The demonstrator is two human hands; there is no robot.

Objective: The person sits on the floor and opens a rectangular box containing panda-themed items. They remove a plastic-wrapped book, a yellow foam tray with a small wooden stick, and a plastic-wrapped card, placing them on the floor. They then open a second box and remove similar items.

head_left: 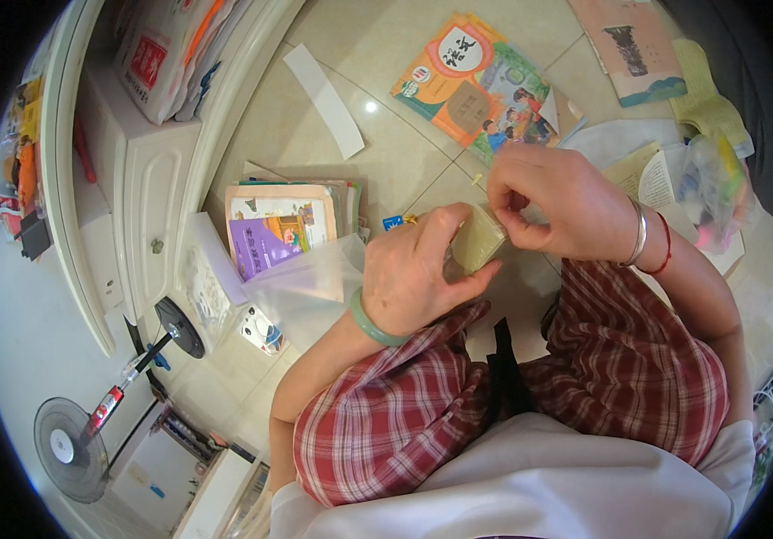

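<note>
Yellowish block (479,242) partly hidden by left fingers (441,228), peach booklet (631,56) cut off above

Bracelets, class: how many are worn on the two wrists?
3: a green bangle at the wrist of the left hand; a silver bangle and a red cord at the wrist of the right hand.

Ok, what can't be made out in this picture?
Head view: left side of the yellowish object, covered by the left hand.
Head view: whether the right hand pinches anything; its curled fingers hide it.
Head view: top of the peach book, cut off by the upper edge.
Head view: print on the blue piece, too small.
</note>
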